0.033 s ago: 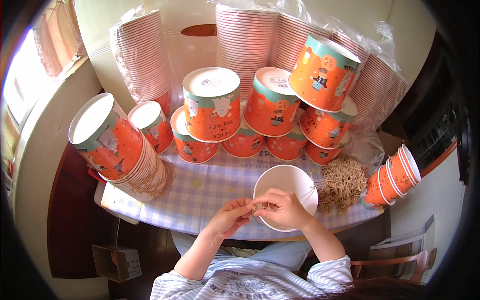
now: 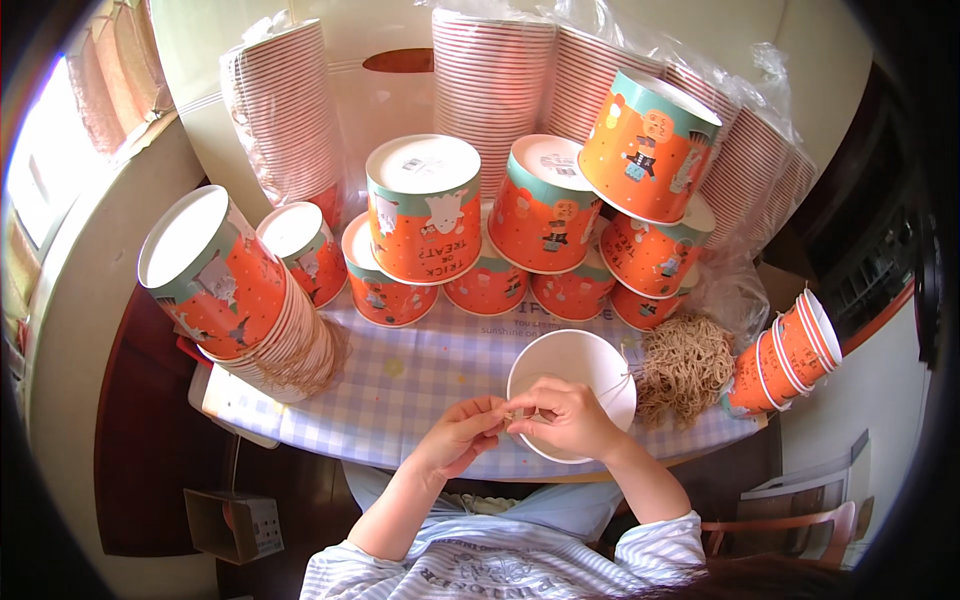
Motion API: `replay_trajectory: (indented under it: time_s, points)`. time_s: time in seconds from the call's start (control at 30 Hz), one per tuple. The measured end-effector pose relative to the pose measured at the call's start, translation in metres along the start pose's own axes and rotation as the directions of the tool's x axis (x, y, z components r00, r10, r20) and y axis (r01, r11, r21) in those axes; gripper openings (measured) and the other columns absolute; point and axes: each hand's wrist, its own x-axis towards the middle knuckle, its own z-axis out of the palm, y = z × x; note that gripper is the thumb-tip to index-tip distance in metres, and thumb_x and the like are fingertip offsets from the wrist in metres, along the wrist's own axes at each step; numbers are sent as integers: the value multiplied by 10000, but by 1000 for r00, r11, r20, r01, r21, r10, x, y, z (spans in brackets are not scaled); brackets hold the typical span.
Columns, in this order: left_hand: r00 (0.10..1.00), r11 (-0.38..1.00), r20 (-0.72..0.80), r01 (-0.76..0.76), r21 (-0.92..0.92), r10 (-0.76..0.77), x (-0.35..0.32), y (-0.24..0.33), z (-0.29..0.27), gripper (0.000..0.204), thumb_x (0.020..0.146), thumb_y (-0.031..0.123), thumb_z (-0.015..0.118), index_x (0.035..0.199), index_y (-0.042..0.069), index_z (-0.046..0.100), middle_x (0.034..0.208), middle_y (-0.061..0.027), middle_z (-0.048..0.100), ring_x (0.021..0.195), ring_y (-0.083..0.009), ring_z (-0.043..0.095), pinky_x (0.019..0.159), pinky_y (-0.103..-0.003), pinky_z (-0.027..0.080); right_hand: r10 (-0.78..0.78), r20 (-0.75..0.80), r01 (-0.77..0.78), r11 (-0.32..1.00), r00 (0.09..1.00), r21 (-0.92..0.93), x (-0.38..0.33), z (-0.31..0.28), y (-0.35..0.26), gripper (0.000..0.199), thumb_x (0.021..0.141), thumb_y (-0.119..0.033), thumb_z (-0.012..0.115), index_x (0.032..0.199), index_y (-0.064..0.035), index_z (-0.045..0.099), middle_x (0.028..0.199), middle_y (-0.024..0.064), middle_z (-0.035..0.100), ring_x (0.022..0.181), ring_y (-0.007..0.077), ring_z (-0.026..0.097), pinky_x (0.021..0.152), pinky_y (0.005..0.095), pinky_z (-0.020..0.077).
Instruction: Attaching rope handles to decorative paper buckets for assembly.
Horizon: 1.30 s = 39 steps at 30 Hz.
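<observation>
A white paper bucket [image 2: 560,355] stands at the table's front edge with its mouth up and its inside showing. Over its near left rim, my left hand [image 2: 462,435] and my right hand [image 2: 562,412] meet fingertip to fingertip. Both pinch a thin piece of tan twine, mostly hidden by the fingers. A strand of twine [image 2: 622,378] crosses the bucket's right rim. Just right of the bucket lies a tangled heap of tan twine [image 2: 690,368].
Upside-down orange buckets [image 2: 425,240] are piled behind. A nested stack [image 2: 230,300] with twine around its lower rims leans at left. More nested buckets [image 2: 785,355] lie at right. Tall plastic-wrapped stacks [image 2: 490,90] line the back of the checked tablecloth [image 2: 400,385].
</observation>
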Motion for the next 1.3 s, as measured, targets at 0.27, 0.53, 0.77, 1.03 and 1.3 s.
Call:
replay_trajectory:
  time_s: [0.27,0.53,0.77,1.03,1.3]
  points:
    - [999,998,-28,-27,49,28,0,-3,-1,119,873,159,536,952,73,558,782,47,497,628,-7,390,501,-149,279,-112,-135,96,988,984,-121,1,7,8,79,687,-67,708,752,-58,665,702,57,618,621,177,593,536,268,461]
    - [913,758,-26,-322,567,407,2,-18,-2,143,806,54,607,945,35,575,823,33,490,625,-24,378,556,-167,317,-8,-150,-5,996,989,-88,3,5,5,55,717,-76,688,738,-41,651,681,62,618,600,163,590,538,254,457]
    - [873,581,11,-333,742,487,4,-14,5,62,792,38,616,828,40,566,848,22,480,658,-32,395,590,-173,330,161,-126,-151,985,979,82,1,3,9,57,747,-58,663,779,-14,645,719,70,627,640,123,596,568,239,459]
    - [896,816,-64,-368,446,439,8,-10,12,100,793,79,629,845,54,547,749,56,505,590,-16,355,537,-159,300,113,-98,-118,992,989,-42,1,4,9,71,778,-91,601,800,-30,630,727,104,621,676,237,607,616,308,465]
    - [879,672,-27,-343,656,476,5,-6,3,90,801,76,623,836,37,550,730,36,535,642,-11,448,561,-152,336,167,-126,-168,986,978,0,2,2,7,69,786,-98,592,794,-32,612,725,109,618,682,245,610,617,316,464]
